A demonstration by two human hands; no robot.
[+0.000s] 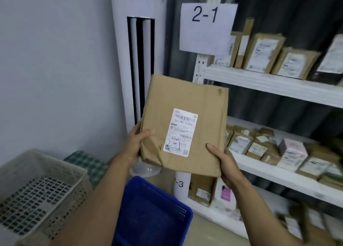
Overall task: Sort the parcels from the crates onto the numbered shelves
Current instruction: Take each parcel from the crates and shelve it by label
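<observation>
A brown parcel is held upright in the air, slightly tilted, in front of the left end of the shelving and above the blue crate. Its white label faces the camera, and "2-1" is handwritten at the label's lower left. The parcel's lower left edge is gripped by the left hand, with the thumb on the front face and the fingers behind. The lower right corner is gripped by the right hand, thumb on the front, fingers hidden behind. A paper sign reading "2-1" is fixed to the shelving post above the parcel. Other parcels are stood in a row on the top shelf; more are seen on the middle shelf. A beige crate is seen at lower left, near the blue crate. A white air conditioner stands behind the parcel, against the wall.
</observation>
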